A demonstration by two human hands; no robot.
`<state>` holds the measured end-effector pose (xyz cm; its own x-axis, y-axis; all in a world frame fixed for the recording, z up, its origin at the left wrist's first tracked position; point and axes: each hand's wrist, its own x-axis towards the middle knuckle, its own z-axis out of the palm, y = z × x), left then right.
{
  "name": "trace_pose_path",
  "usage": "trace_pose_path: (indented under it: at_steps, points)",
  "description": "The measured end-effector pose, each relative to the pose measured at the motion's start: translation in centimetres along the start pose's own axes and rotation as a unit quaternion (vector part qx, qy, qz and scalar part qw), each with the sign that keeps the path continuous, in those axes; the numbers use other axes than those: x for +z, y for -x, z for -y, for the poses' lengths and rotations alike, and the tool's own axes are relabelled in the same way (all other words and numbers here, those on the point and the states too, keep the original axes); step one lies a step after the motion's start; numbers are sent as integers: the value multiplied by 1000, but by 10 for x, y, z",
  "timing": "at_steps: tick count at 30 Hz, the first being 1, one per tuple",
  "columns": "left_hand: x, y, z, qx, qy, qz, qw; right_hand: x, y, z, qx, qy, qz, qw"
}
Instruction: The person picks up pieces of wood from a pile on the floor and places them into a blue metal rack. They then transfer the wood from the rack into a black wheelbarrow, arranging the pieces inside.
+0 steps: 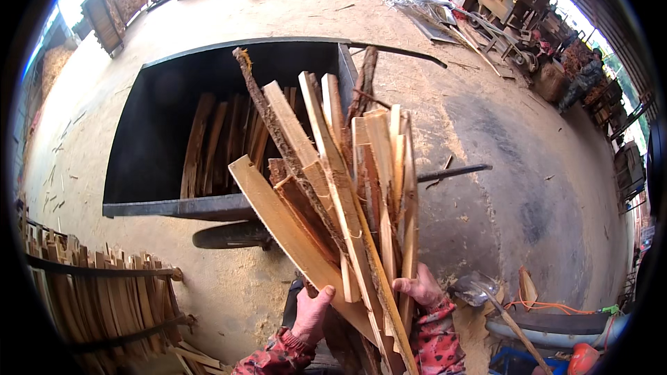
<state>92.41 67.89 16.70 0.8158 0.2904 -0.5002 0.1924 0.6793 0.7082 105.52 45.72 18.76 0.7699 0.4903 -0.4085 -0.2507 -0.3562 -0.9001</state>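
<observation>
A loose bundle of split wood sticks [340, 187], some with bark on them, stands up in front of me between my hands. My left hand [313, 314] grips its left side low down, thumb up against a broad pale slat. On the other side my right hand [422, 288] is closed around the outer sticks. The bundle's upper ends fan out over the near right side of a black cart box [177, 207]. Inside that box lie several more wood pieces [215, 142], partly hidden by the sticks I hold. The bundle's lower end runs out of the picture.
The cart has a wheel [229, 235] below its near side and dark handles [455, 172] reaching right. A banded stack of slats [104, 298] stands at lower left. At lower right lie a wooden handle [517, 333] and an orange cord [556, 310]. A person [583, 82] is at far right.
</observation>
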Motion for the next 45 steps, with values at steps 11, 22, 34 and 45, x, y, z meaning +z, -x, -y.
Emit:
trace_pose_path:
  at_steps: [11, 22, 34, 45]
  points:
    - [19, -156, -127, -3, -71, 9, 997, 12, -182, 66, -39, -189, 65, 979]
    - [-103, -300, -110, -52, -347, -50, 935, 51, -265, -4, -48, 388, -82, 917]
    - [-73, -314, -116, -89, -219, -2, 972, 63, -261, -29, -123, 415, -87, 897]
    - [-71, -211, -205, -137, -271, 26, 952, 40, -300, 8, -192, 302, -113, 927]
